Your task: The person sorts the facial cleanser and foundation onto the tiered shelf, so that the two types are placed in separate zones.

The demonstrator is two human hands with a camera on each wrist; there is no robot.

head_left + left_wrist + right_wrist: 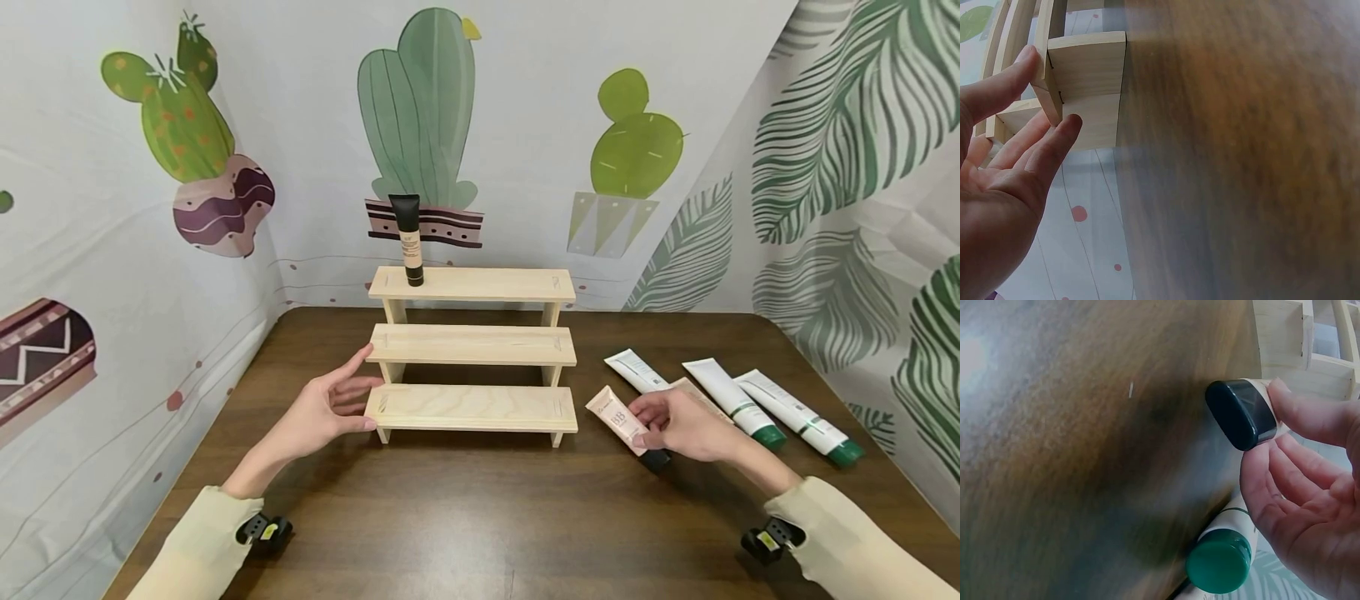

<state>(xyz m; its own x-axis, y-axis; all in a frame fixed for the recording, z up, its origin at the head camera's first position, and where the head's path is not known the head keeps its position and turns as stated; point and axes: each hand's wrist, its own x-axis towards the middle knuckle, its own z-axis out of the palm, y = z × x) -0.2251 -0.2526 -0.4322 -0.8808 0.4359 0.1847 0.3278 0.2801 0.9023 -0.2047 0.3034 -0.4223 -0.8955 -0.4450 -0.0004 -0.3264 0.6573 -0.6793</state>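
My right hand (686, 423) pinches a pale pink BB cream tube (617, 419) between thumb and fingers. Its black cap (1238, 415) points down toward me, with the flat end tilted up to the left. At the left end of a three-tier wooden display stand (472, 407) is my left hand (318, 412). Its thumb and fingers are spread and touch the ends of the lower boards; in the left wrist view they straddle a board's end (1047, 94). A black-capped foundation tube (410, 242) stands upright, cap down, on the top tier's left side.
Right of the stand lie a white tube (636, 369), a pinkish tube (703, 396) partly behind my right hand, and two white tubes with green caps (735, 400) (798, 415). Behind the brown table (450, 517) hangs a cactus-and-leaf printed cloth (525, 125).
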